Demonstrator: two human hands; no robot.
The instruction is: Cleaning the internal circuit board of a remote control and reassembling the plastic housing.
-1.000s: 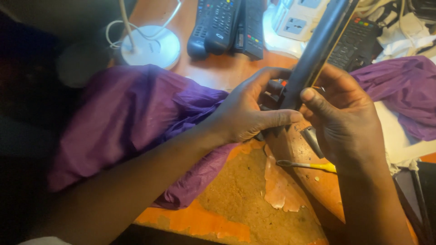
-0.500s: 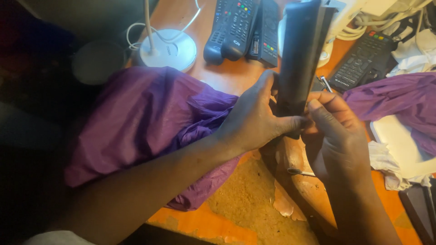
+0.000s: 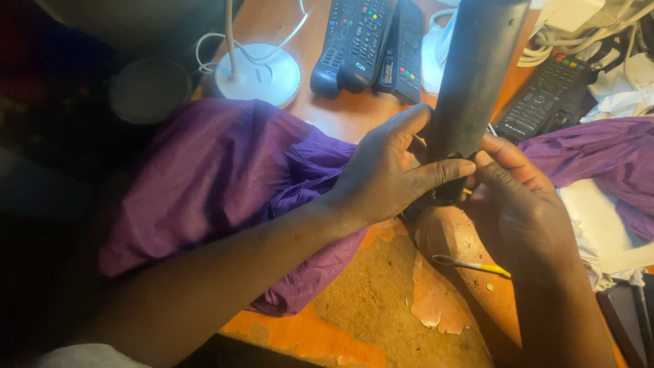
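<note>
Head view shows the left hand (image 3: 388, 174) and right hand (image 3: 521, 204) with fingers closed around the long dark plastic remote control (image 3: 477, 82), held upright at its lower end, which seems mid-handling and calls for a steady grip.

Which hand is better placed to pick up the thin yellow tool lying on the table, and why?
Probably the right hand: the yellow tool lies just beneath it, whereas the left hand wraps the upright dark remote further away.
</note>
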